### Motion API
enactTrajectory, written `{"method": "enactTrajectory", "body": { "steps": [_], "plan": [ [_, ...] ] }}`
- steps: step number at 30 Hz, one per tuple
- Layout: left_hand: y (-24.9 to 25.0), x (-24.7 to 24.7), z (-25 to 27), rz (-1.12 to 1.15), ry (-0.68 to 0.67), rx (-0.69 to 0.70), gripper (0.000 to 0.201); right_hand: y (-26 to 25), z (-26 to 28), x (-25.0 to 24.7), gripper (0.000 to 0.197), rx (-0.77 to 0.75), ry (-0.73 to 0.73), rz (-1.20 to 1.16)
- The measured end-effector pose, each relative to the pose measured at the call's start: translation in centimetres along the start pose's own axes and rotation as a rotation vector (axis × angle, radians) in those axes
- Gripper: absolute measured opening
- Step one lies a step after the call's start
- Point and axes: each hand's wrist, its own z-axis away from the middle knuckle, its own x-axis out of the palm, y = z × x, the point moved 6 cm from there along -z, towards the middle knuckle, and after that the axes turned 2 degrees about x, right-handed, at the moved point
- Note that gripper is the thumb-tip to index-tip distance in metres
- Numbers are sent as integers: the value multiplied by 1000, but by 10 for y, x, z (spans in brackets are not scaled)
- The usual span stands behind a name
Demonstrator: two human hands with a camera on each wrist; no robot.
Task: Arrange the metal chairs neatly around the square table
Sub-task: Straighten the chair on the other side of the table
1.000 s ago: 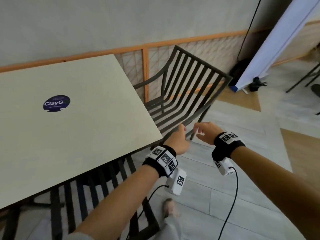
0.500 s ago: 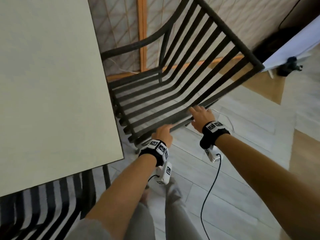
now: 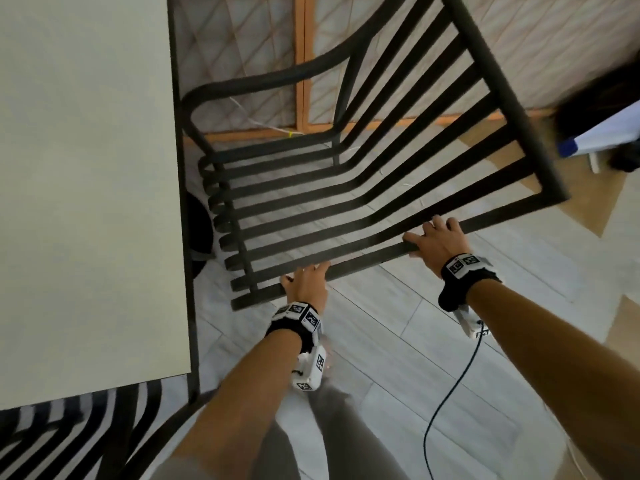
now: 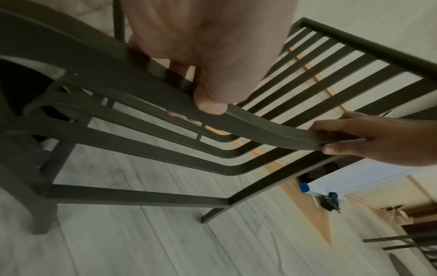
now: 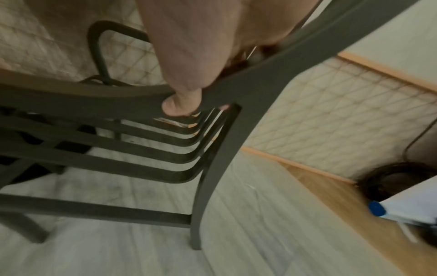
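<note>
**Slatted chair at table side, both hands on near armrest**

Chair (image 3: pixel 346 188): dark metal, beside the square table (image 3: pixel 86 168), front at its edge. Left hand (image 3: pixel 306 282): fingers curled over the armrest, thumb beneath. Right hand (image 3: pixel 436 240): fingers wrapped round the same rail, farther back. Second chair (image 3: pixel 69 427): partly under the table's near edge.

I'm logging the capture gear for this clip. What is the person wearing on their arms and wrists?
Both forearms are bare, without sleeves. The left hand and right hand each have a black wristband carrying white blocks printed with black square markers. A white camera unit hangs under each wrist; a black cable trails from the right one.
</note>
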Motion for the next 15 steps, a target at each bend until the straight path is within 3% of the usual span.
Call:
{"method": "enactTrajectory", "body": {
  "steps": [5, 11, 15],
  "plan": [
    [-50, -25, 0, -53, 56, -47, 62, -51, 5, -10, 44, 0, 66, -79],
    [-67, -55, -22, 27, 176, -194, 61, -70, -32, -34, 47, 47, 140, -115],
    [-82, -64, -27, 42, 160, -219, 59, -83, -40, -38, 52, 40, 139, -142]
  ]
}}
